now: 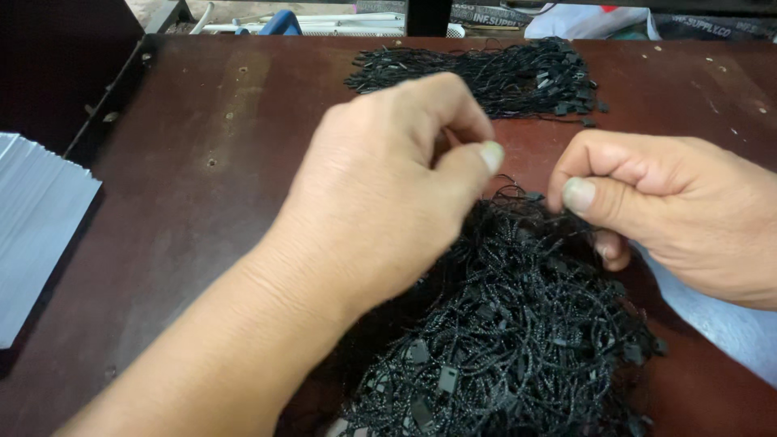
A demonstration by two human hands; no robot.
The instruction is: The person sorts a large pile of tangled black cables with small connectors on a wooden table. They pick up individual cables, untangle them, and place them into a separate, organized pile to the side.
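Black cord pile (518,340) under both hands; left hand (388,194) pinched, contents hidden; right hand (672,210) pinching thin cord, barely visible.

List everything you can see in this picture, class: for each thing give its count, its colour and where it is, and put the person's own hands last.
Near pile of string loops with small plastic tabs: one heap, black, front centre of the table, under both hands.
Far pile of string loops: one flatter heap, black, at the table's back edge.
Stack of sheets: one, pale grey-white, left edge.
Table: one, dark reddish-brown wood, scuffed.
Pale sheet: one, bluish-white, under the right wrist.
Clutter beyond the table: count unclear, white and blue, top edge.
Left hand: one, fingertips pinched together above the near pile.
Right hand: one, thumb and forefinger pinched at the near pile's top.
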